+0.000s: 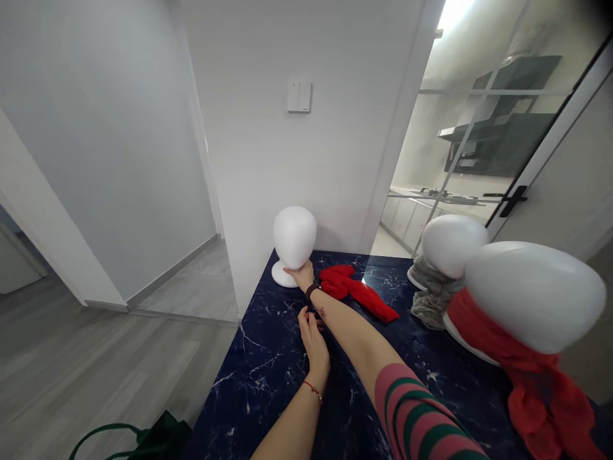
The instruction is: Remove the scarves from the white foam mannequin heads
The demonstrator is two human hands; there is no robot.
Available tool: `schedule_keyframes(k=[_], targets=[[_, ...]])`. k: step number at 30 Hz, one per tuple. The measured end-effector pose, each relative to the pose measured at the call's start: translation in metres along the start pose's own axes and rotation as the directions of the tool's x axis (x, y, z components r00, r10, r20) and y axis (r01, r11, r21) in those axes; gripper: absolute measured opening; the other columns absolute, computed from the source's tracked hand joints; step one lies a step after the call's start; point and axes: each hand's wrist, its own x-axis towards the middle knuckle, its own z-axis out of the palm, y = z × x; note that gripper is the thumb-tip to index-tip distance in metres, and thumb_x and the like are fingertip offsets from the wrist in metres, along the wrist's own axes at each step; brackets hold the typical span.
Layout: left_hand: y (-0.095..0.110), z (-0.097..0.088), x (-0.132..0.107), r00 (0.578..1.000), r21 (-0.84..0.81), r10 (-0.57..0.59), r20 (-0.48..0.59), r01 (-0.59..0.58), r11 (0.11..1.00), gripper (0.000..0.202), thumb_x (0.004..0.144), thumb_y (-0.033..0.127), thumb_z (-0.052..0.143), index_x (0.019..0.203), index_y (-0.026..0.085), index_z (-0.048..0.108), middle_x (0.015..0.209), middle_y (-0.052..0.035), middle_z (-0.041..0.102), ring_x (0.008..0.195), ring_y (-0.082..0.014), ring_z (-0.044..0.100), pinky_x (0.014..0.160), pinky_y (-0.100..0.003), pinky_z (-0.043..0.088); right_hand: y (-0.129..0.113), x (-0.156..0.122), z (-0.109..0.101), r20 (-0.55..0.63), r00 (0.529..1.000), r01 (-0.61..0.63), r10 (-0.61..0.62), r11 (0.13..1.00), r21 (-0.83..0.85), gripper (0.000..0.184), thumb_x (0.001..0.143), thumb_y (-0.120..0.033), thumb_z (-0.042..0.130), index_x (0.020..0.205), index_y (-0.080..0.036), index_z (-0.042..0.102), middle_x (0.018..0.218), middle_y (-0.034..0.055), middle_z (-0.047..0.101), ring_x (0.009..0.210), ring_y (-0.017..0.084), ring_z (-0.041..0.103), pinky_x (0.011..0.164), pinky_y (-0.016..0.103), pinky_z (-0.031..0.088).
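Observation:
A white, featureless mannequin head [295,235] stands upright on its round base near the far left corner of the table. My right hand [302,276] grips its neck, thumb toward the left and the other fingers partly hidden behind. Below and nearer to me, my left hand [313,342] hovers over or rests on the tabletop; which of these, I cannot tell. Its fingers are loosely bent with nothing in them. Just right of my right hand lies a bunched red cloth, perhaps a scarf [366,297], partly behind my forearm.
The table [268,364] has a dark blue marbled top. On its right are two more mannequin heads, one with a grey scarf [428,306], the nearer with a red scarf [483,329]. A wall rises behind the table. A dark green bag [163,441] is at lower left.

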Motion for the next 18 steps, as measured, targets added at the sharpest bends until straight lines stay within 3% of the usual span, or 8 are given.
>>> schedule_keyframes(k=[3,6,9,12,15,18], targets=[[0.000,0.001,-0.001,0.998,0.022,0.054,-0.040,-0.053,0.998,0.044,0.084,0.053,0.042,0.116,0.024,0.051,0.101,-0.0079,0.061,0.082,-0.0194,0.059,0.071,-0.030,0.045,0.012,0.001,0.012,0.030,0.999,-0.017,0.023,0.983,-0.181,0.084,0.060,-0.046,0.074,0.128,-0.010,0.039,0.131,0.0216,0.047,0.121,0.031,0.045,0.098,0.042,0.037],[0.004,0.003,-0.002,0.996,0.062,0.059,-0.065,-0.055,0.997,0.037,0.085,0.051,0.043,0.108,0.024,0.052,0.093,-0.0060,0.060,0.073,-0.0173,0.058,0.068,-0.030,0.044,0.020,-0.002,0.002,0.147,0.989,0.075,-0.027,0.941,-0.331,0.088,0.065,-0.043,0.072,0.135,-0.010,0.031,0.138,0.0223,0.039,0.128,0.032,0.037,0.104,0.044,0.030],[0.008,0.005,-0.004,0.995,0.095,0.063,-0.077,-0.055,0.994,0.032,0.087,0.046,0.040,0.105,0.022,0.050,0.086,-0.0042,0.057,0.068,-0.0156,0.057,0.065,-0.029,0.043,0.033,-0.016,-0.031,0.196,0.976,0.186,-0.096,0.836,-0.516,0.085,0.067,-0.036,0.072,0.138,-0.012,0.030,0.144,0.0215,0.031,0.136,0.035,0.022,0.108,0.053,0.018],[0.010,0.006,-0.006,0.995,0.124,0.084,-0.056,-0.076,0.989,0.030,0.088,0.043,0.039,0.105,0.021,0.050,0.085,-0.0032,0.056,0.067,-0.0142,0.056,0.065,-0.028,0.043,0.056,-0.033,-0.078,0.147,0.978,0.209,-0.149,0.765,-0.609,0.077,0.070,-0.027,0.069,0.137,-0.019,0.035,0.147,0.0168,0.028,0.137,0.037,0.016,0.107,0.058,0.013],[0.011,0.007,-0.009,0.994,0.145,0.106,-0.042,-0.099,0.984,0.029,0.089,0.041,0.037,0.106,0.022,0.050,0.087,-0.0027,0.055,0.066,-0.0129,0.056,0.065,-0.027,0.043,0.078,-0.040,-0.120,0.032,0.995,0.098,-0.096,0.820,-0.564,0.069,0.069,-0.027,0.069,0.132,-0.022,0.044,0.146,0.0160,0.030,0.132,0.042,0.023,0.103,0.062,0.018],[0.011,0.007,-0.009,0.993,0.157,0.109,-0.039,-0.102,0.982,0.028,0.090,0.041,0.036,0.104,0.022,0.050,0.087,-0.0023,0.054,0.064,-0.0120,0.055,0.063,-0.026,0.043,0.092,-0.028,-0.144,-0.106,0.993,-0.080,0.041,0.915,-0.395,0.060,0.061,-0.025,0.073,0.118,-0.022,0.057,0.132,0.0165,0.046,0.121,0.046,0.039,0.098,0.063,0.027]])
